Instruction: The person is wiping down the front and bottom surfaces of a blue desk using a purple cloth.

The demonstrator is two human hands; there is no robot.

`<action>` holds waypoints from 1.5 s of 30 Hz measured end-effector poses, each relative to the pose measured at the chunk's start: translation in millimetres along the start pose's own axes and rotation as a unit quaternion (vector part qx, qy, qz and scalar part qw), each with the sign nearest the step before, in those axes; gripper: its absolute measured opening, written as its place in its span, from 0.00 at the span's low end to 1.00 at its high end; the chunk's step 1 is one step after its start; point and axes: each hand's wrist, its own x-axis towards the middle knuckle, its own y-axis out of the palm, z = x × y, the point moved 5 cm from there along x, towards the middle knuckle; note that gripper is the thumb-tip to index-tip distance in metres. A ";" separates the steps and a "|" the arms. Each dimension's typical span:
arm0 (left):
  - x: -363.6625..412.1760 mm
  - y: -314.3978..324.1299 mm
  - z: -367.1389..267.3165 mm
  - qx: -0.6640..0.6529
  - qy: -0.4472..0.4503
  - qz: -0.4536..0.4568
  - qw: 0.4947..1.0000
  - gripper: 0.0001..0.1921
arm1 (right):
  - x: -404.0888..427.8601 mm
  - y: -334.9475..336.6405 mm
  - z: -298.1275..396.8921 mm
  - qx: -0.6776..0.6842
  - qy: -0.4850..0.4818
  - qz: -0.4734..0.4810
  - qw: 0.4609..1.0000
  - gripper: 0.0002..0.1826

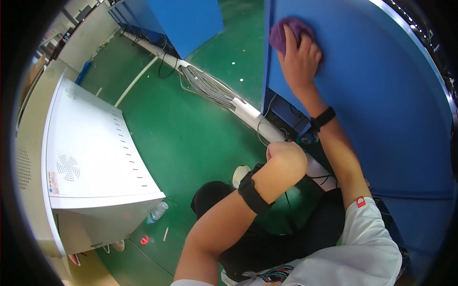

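Note:
A bunched purple cloth (279, 37) is pressed against a blue panel (386, 118) near the panel's far left edge. My right hand (301, 59) grips this cloth, with its fingers bent over it; a black band circles the wrist. Lower down and nearer my body, my left hand (288, 157) is bent at the wrist over the floor. Its fingers are turned away and mostly hidden, so what they do cannot be seen. Another black band (256, 193) wraps the left forearm. No object shows at the left hand.
Grey cables (207, 87) run in a broken white floor trunking (248, 111) across the green floor (171, 118). At left stands a white metal cabinet (89, 143). Near its base lie a plastic bottle (157, 212) and a red item (144, 240). Another blue panel (186, 25) rises behind.

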 end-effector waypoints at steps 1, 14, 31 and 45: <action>0.3 -1.1 -1.3 0.004 -0.001 -0.004 1.000 0.11 | 8.3 -2.6 -1.2 0.017 -0.003 -0.015 1.000 0.28; 17.0 -1.1 -18.9 0.008 0.003 -0.003 1.000 0.12 | -173.7 61.2 8.3 0.069 -0.163 0.288 0.941 0.17; 23.4 -5.5 -38.8 0.059 0.022 -0.034 0.997 0.14 | -92.9 -30.2 -52.2 0.083 0.013 0.220 0.972 0.26; 19.3 -1.6 -45.8 0.081 0.097 -0.057 0.990 0.14 | -180.2 -15.6 -53.5 0.073 -0.268 0.195 0.941 0.18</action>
